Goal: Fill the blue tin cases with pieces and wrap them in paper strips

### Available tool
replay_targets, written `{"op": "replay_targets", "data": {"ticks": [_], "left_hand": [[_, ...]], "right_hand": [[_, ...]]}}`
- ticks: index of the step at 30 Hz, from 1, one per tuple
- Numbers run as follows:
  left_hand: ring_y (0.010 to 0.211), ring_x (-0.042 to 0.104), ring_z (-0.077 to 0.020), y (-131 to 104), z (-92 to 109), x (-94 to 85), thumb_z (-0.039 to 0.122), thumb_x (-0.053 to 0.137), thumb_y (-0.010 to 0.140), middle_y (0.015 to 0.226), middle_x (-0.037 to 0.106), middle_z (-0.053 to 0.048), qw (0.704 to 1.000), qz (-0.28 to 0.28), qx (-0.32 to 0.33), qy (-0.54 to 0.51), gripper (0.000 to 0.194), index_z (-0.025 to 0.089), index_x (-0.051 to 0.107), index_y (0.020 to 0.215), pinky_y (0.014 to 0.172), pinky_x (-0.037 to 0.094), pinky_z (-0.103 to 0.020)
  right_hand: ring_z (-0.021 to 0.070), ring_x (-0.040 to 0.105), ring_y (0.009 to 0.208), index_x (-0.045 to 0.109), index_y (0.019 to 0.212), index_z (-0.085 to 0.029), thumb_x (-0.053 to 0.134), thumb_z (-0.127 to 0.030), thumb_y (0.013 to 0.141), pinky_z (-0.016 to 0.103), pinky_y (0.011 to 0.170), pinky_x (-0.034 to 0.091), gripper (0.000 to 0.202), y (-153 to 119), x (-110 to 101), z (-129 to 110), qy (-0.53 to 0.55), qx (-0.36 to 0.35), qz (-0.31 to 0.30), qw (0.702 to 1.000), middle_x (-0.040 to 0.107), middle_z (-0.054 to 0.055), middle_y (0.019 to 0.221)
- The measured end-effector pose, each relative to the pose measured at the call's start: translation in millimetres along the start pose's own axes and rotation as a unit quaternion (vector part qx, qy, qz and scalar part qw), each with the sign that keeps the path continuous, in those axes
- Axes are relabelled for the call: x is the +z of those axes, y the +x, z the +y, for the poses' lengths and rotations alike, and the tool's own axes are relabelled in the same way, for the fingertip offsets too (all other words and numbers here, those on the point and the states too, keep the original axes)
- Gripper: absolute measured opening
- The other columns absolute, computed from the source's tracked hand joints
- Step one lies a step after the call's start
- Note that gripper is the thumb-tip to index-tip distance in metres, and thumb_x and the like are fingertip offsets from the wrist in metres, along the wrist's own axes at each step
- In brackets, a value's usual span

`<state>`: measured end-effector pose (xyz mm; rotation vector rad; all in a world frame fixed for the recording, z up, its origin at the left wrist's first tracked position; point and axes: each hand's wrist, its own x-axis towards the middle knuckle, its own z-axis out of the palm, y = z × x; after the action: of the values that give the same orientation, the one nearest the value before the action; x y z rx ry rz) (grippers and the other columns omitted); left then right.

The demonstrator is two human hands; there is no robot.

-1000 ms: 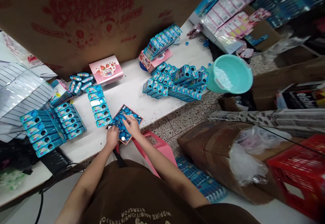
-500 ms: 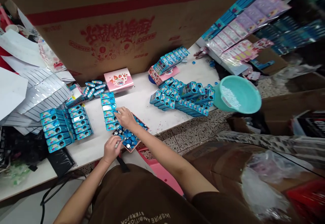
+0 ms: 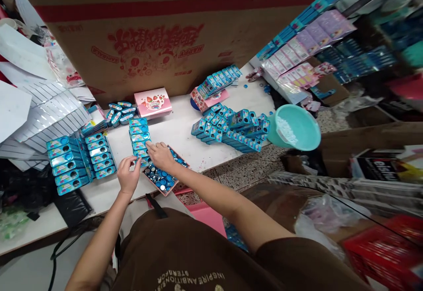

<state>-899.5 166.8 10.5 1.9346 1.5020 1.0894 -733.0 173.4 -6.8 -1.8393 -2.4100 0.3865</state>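
A row of small blue printed boxes (image 3: 139,130) stands on the white table in front of me. My left hand (image 3: 128,175) is at the row's near end, thumb and fingertips pinched together; whatever is between them is too small to make out. My right hand (image 3: 161,156) rests against the row's right side, its fingers bent and together, the fingertips touching a box. What they hold, if anything, is hidden. Under my right wrist, a shallow open box (image 3: 166,190) holds many round blue and silver caps (image 3: 161,180).
More blue boxes (image 3: 71,163) stand in rows at left, others (image 3: 231,128) at right. A pink strawberry box (image 3: 153,101) lies before a large carton (image 3: 158,44). A turquoise basin (image 3: 304,128) with white bits stands beyond the table's right end.
My left hand has moved left and up from the caps to the near end of the box row. My right hand has shifted slightly along the row. The view has turned a little.
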Motion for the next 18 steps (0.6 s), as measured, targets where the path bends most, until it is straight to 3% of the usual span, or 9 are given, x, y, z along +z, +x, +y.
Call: {"op": "replay_targets", "data": {"ticks": [6,12,15,18], "left_hand": [[0.062,0.053,-0.0119,-1,6,-3.9,0.034,0.06,0.08,0.075,0.063,-0.003,0.999,0.0,-0.044,-0.012,0.016,0.018,0.062,0.079,0.065,0.046,-0.026],[0.062,0.052,-0.0119,3,11,-7.0,0.034,0.059,0.08,0.073,0.061,-0.002,0.999,-0.017,-0.033,-0.006,0.016,0.019,0.061,0.078,0.066,0.045,-0.025],[0.064,0.053,-0.0126,8,12,-8.5,0.035,0.058,0.081,0.074,0.061,-0.002,0.999,-0.013,-0.034,-0.004,0.016,0.019,0.059,0.079,0.066,0.045,-0.026],[0.074,0.057,-0.0155,13,10,-6.7,0.035,0.056,0.082,0.081,0.061,-0.004,0.999,-0.014,-0.042,-0.004,0.016,0.019,0.056,0.08,0.069,0.045,-0.027]], "right_hand": [[0.024,0.06,0.093,0.043,0.135,-0.015,0.025,-0.026,0.095,0.038,0.085,0.041,0.045,-2,10,-4,0.068,0.072,-0.011,0.995,0.045,0.012,0.139],[0.0206,0.059,0.104,0.056,0.123,-0.02,0.031,-0.025,0.093,0.033,0.091,0.043,0.039,3,8,0,0.18,0.073,0.057,0.979,0.053,0.006,0.132],[0.0173,0.058,0.103,0.066,0.104,-0.021,0.038,-0.026,0.091,0.029,0.091,0.044,0.031,9,2,7,0.276,0.052,0.112,0.953,0.063,0.005,0.114],[0.0142,0.06,0.085,0.066,0.101,-0.02,0.048,-0.032,0.086,0.026,0.08,0.049,0.026,19,2,16,0.37,0.126,0.188,0.901,0.061,0.006,0.11]]}}
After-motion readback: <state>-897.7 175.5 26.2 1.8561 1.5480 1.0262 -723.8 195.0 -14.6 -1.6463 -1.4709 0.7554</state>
